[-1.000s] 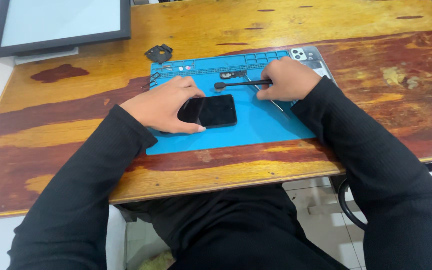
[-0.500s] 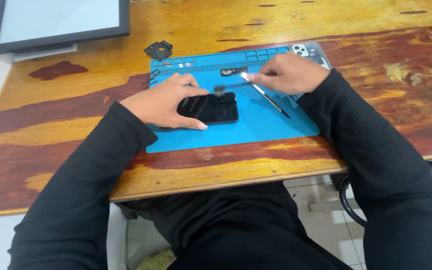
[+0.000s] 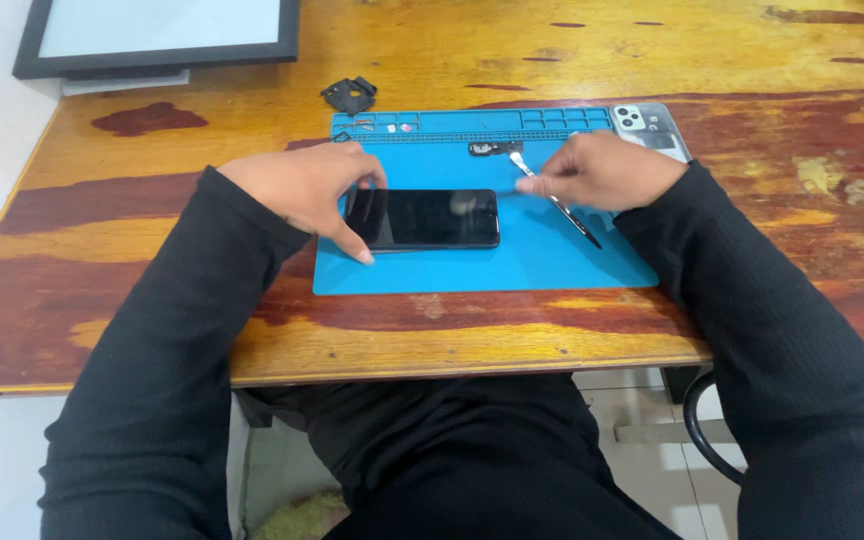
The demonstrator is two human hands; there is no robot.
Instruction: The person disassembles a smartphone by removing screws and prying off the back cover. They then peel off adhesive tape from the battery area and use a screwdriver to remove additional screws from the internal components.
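A black smartphone (image 3: 432, 218) lies screen-up on a blue work mat (image 3: 512, 265). My left hand (image 3: 307, 190) rests on the phone's left end, thumb along the near edge and fingers over the far corner. My right hand (image 3: 607, 170) holds a thin metal spudger (image 3: 562, 205) just right of the phone, its flat tip pointing toward the far left. A small black part (image 3: 495, 148) lies on the mat beyond the tool tip.
The mat sits on a worn wooden table (image 3: 552, 50). A phone back cover (image 3: 647, 125) with camera cutouts lies at the mat's far right corner. A black bracket-like piece (image 3: 350, 95) sits behind the mat. A framed white panel (image 3: 157, 30) lies far left.
My right hand drew back from the small black part at the mat's far side and now holds the spudger lower, beside the phone. My left hand stayed on the phone.
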